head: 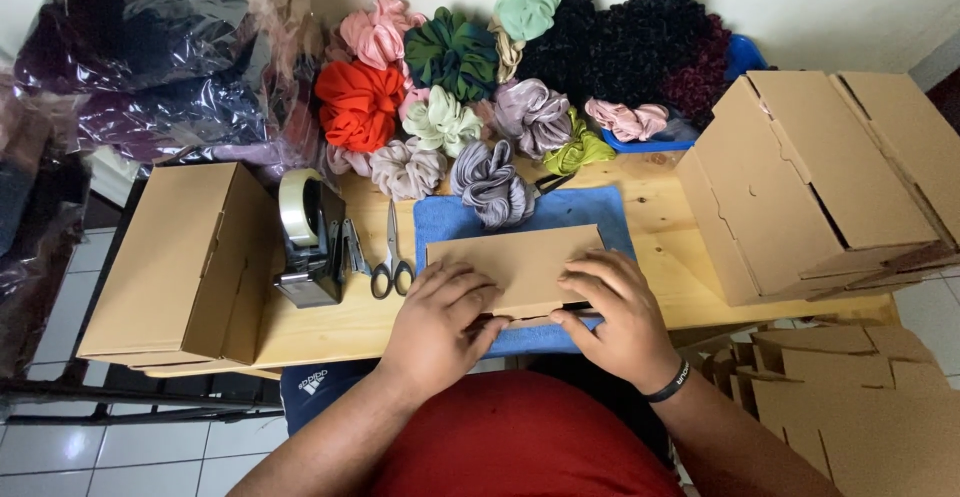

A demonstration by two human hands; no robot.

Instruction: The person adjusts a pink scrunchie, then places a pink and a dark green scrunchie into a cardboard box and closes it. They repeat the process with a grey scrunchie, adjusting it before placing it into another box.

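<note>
At the desk's (660, 207) left edge sits a closed cardboard box (175, 262), then a tape dispenser (308, 237) and scissors (392, 257). Your left hand (440, 317) and right hand (615, 312) press, fingers spread, on the small flat carton (515, 262) (on a blue cloth (440, 219)) at the front edge.

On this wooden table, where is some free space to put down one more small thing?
Bare wood shows between the blue cloth and the stacked folded boxes on the right, and a narrower strip at the table's near edge, below the tape dispenser and scissors. The back is crowded with scrunchies; both hands press the flat cardboard box.
</note>
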